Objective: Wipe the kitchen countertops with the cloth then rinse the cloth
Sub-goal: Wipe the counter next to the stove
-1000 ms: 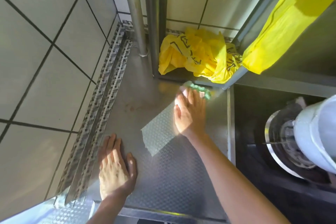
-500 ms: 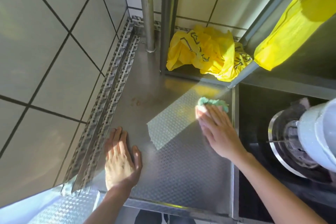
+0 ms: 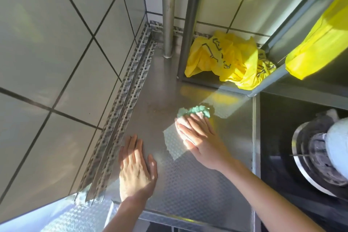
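A green cloth (image 3: 194, 111) lies pressed on the embossed steel countertop (image 3: 188, 184), in the middle of the surface. My right hand (image 3: 199, 135) lies flat on top of the cloth, fingers pointing up and left; only the cloth's far edge shows past the fingertips. My left hand (image 3: 136, 169) rests palm down on the counter near the front left, fingers together, holding nothing. A band of sunlight crosses the counter between the two hands.
A tiled wall (image 3: 56, 62) with perforated metal strips (image 3: 120, 115) bounds the counter on the left. A steel pole (image 3: 167, 15) and a shelf frame with a crumpled yellow bag (image 3: 226, 58) stand at the back. A gas burner (image 3: 316, 156) with a pot sits right.
My right hand has slid the cloth from the counter's right edge leftward toward the middle, after first coming down from the shelf frame. My left hand stays planted.
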A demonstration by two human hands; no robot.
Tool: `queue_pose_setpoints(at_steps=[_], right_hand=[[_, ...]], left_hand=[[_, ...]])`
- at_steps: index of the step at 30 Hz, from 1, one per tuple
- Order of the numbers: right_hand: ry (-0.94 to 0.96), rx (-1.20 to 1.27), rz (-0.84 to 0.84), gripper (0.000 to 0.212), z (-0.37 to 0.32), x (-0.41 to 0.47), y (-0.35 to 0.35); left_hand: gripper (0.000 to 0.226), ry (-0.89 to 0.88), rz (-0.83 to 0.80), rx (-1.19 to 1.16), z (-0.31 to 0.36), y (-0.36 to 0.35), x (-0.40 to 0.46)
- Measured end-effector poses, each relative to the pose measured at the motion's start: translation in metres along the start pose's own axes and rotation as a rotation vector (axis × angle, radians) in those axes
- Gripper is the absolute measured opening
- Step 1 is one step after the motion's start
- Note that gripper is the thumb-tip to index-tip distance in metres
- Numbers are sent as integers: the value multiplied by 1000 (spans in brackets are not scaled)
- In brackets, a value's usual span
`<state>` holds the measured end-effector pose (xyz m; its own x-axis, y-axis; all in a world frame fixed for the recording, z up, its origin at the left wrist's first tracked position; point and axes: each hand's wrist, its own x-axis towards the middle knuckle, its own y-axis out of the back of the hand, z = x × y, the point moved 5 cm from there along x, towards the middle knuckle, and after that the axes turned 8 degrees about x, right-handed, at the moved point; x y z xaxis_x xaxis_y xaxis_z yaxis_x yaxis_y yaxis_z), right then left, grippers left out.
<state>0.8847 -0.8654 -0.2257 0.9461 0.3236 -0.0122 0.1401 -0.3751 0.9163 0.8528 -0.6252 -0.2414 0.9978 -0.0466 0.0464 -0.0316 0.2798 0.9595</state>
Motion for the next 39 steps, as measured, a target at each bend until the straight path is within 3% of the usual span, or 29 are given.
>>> queue_pose_setpoints(at_steps=[3,7,10,12,16,20,25,29,31,34,39], right_hand=[[5,-55,-116,54,25,-14,11],[-223,-14,50,45,34,32,23],[-370,-40,76,51,12,77,9],[-309,14,112,52,-17,96,-4],[2,6,89,56,-59,67,-26],[190,-6,23,44,-22,18,-10],[-53,-105,33,48,0,75,11],[-223,26,13,54,-33,147,-6],[-136,52,-36,55,-61,158,-21],[137,60,-83,53,-89,133,-32],[420,5,-148,47,-70,80,-25]], left_hand=[[60,-7,15,-7,1,0,0],[61,-23,29,5,1,0,-1],[60,-26,40,9,0,0,1],[59,-25,45,10,2,0,0],[60,-11,31,9,1,1,0],[60,-8,24,10,0,0,0],[59,-9,18,34,0,-1,0],[61,-4,1,43,0,-1,-1],[62,16,-16,47,1,0,-1],[65,26,-22,68,1,0,-1],[67,31,-41,69,0,-3,-1]])
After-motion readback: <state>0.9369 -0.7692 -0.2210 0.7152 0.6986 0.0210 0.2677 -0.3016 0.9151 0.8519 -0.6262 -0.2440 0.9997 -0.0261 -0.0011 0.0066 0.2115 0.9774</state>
